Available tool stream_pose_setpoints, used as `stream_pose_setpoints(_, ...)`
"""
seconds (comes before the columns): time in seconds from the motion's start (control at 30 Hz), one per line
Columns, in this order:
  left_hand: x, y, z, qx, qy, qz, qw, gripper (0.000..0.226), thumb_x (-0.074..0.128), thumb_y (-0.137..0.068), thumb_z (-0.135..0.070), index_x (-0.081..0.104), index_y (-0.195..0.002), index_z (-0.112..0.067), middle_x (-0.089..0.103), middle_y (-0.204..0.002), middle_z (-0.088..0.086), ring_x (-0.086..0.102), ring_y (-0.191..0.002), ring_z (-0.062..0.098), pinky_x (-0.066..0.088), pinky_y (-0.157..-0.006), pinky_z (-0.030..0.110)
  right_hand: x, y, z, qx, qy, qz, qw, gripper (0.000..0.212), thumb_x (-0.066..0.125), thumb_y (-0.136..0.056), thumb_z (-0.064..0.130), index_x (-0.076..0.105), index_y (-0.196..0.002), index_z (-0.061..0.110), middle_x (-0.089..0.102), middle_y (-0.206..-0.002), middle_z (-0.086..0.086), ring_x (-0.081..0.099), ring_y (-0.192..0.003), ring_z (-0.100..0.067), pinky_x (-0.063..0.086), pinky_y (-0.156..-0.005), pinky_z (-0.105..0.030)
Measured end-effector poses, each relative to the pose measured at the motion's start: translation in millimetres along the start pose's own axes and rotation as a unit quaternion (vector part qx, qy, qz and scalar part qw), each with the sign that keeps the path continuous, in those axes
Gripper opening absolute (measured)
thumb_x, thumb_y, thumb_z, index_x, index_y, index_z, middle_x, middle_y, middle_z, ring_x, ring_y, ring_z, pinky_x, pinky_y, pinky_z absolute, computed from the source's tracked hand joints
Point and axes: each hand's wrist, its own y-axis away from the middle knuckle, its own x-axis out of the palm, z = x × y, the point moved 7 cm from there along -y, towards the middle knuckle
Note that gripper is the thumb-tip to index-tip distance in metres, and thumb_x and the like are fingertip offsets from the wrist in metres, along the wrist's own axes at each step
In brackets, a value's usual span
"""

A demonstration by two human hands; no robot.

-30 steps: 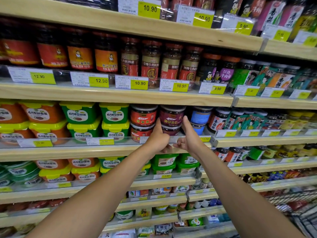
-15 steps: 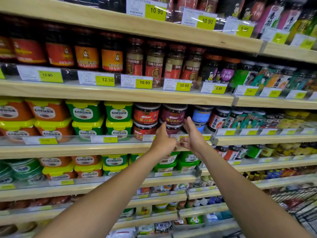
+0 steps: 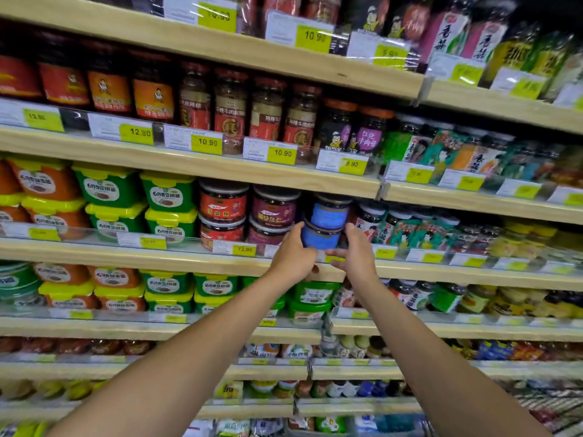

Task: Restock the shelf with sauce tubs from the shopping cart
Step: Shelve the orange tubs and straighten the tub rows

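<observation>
Two blue-labelled sauce tubs stand stacked on the middle shelf [image 3: 189, 263]; the lower blue tub [image 3: 319, 238] sits at the front edge, behind the clear rail. My left hand [image 3: 293, 257] is curled against its left side with the thumb up along the tub. On the tub's right side my right hand [image 3: 358, 252] has its thumb raised, and one finger points left under the tub. Together the hands hold the tub between them. Above it stands the upper blue tub [image 3: 329, 212], untouched. A corner of the shopping cart [image 3: 555, 405] shows at the bottom right, blurred.
Left of the blue stack stand stacked purple tubs [image 3: 274, 212], red tubs [image 3: 223, 206] and green square tubs [image 3: 168, 197]. Dark jars [image 3: 369, 220] crowd the right side. The shelf board above [image 3: 284, 178] hangs low over the stacks. Price tags line every rail.
Both hands have shifted right along the shelf edge, from in front of the purple tubs to either side of the lower blue tub. The camera has turned a little right.
</observation>
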Motion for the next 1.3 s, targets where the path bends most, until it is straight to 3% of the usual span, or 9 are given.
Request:
stream_pose_setpoints(0.1, 11, -13, -8, -0.004, -0.023, -0.023, 0.999, 0.07, 0.057, -0.084, -0.02, 0.038, -0.151, -0.026, 0.052, -0.135, -0.006, 0.062, -0.118, 0.03, 0.054, -0.097, 0.05, -7, -15, 3, 0.01, -0.002, 0.041, 0.999, 0.042, 0.039, -0.108, 0.04, 0.038, -0.147, 0.025, 0.061, -0.12, 0.007, 0.07, -0.079, -0.025, 0.055, -0.074, -0.043)
stream_pose_setpoints(0.27, 27, -29, -10, -0.021, -0.025, -0.074, 0.997, 0.067, 0.059, -0.079, -0.025, 0.047, -0.145, -0.02, 0.054, -0.138, 0.007, 0.06, -0.12, 0.029, 0.051, -0.099, 0.045, -1, -37, 12, -0.007, 0.051, 0.068, 0.996, 0.063, 0.046, -0.083, -0.003, 0.048, -0.138, 0.027, 0.069, -0.12, -0.006, 0.074, -0.088, -0.03, 0.057, -0.056, -0.033)
stream_pose_setpoints(0.37, 35, -30, -10, -0.031, -0.006, -0.097, 0.995, 0.077, 0.056, -0.071, -0.034, 0.044, -0.146, -0.021, 0.049, -0.139, 0.008, 0.06, -0.117, 0.032, 0.052, -0.097, 0.048, 2, -75, -1, -0.02, 0.073, 0.066, 0.995, 0.073, 0.046, -0.064, 0.007, 0.051, -0.131, 0.036, 0.067, -0.125, -0.006, 0.072, -0.099, -0.031, 0.063, -0.068, -0.045)
stream_pose_setpoints(0.57, 35, -36, -11, -0.055, 0.02, -0.073, 0.996, 0.062, 0.059, -0.082, -0.031, 0.037, -0.139, -0.033, 0.066, -0.112, 0.0, 0.071, -0.082, 0.024, 0.056, -0.047, 0.03, 10, -53, 21, 0.023, 0.033, 0.092, 0.995, 0.057, 0.033, -0.086, -0.01, 0.046, -0.133, 0.018, 0.068, -0.117, -0.015, 0.073, -0.072, -0.024, 0.059, -0.051, -0.035)
stream_pose_setpoints(0.67, 36, -36, -9, -0.06, 0.03, -0.051, 0.996, 0.049, 0.055, -0.088, -0.027, 0.04, -0.133, -0.037, 0.07, -0.105, -0.003, 0.075, -0.07, 0.023, 0.062, -0.051, 0.039, 11, -54, 21, 0.018, 0.039, 0.086, 0.995, 0.057, 0.035, -0.086, -0.009, 0.046, -0.135, 0.017, 0.066, -0.121, -0.018, 0.074, -0.081, -0.029, 0.059, -0.054, -0.037)
stream_pose_setpoints(0.83, 39, -33, -9, -0.055, 0.029, -0.015, 0.998, 0.04, 0.052, -0.095, -0.022, 0.038, -0.13, -0.037, 0.073, -0.105, -0.005, 0.076, -0.063, 0.02, 0.047, -0.044, 0.026, 11, -41, 24, 0.015, 0.027, 0.103, 0.994, 0.049, 0.037, -0.092, -0.007, 0.048, -0.128, 0.024, 0.067, -0.117, -0.011, 0.071, -0.083, -0.024, 0.057, -0.054, -0.03)
stream_pose_setpoints(1.03, 38, -21, -12, -0.056, 0.052, -0.01, 0.997, 0.036, 0.058, -0.091, -0.025, 0.041, -0.122, -0.034, 0.074, -0.098, -0.002, 0.076, -0.063, 0.021, 0.053, -0.056, 0.033, 8, -25, 25, 0.015, 0.008, 0.108, 0.994, 0.053, 0.035, -0.09, -0.013, 0.047, -0.124, 0.027, 0.064, -0.098, 0.002, 0.064, -0.076, -0.014, 0.052, -0.055, -0.027)
stream_pose_setpoints(1.23, 36, -12, -8, -0.067, 0.063, -0.011, 0.996, 0.045, 0.055, -0.093, -0.022, 0.035, -0.133, -0.026, 0.067, -0.1, -0.011, 0.077, -0.068, 0.025, 0.047, -0.052, 0.028, 6, -19, 14, 0.046, -0.002, 0.118, 0.992, 0.073, 0.034, -0.083, -0.016, 0.04, -0.143, 0.023, 0.064, -0.127, -0.009, 0.071, -0.078, -0.024, 0.058, -0.074, -0.043)
stream_pose_setpoints(1.3, 33, -11, -5, -0.073, 0.067, -0.02, 0.995, 0.061, 0.052, -0.094, -0.019, 0.023, -0.147, -0.027, 0.063, -0.107, -0.017, 0.077, -0.069, 0.027, 0.045, -0.049, 0.026, 3, -17, 12, 0.053, 0.0, 0.12, 0.991, 0.076, 0.037, -0.084, -0.015, 0.033, -0.148, 0.026, 0.059, -0.13, -0.007, 0.072, -0.079, -0.024, 0.056, -0.069, -0.039)
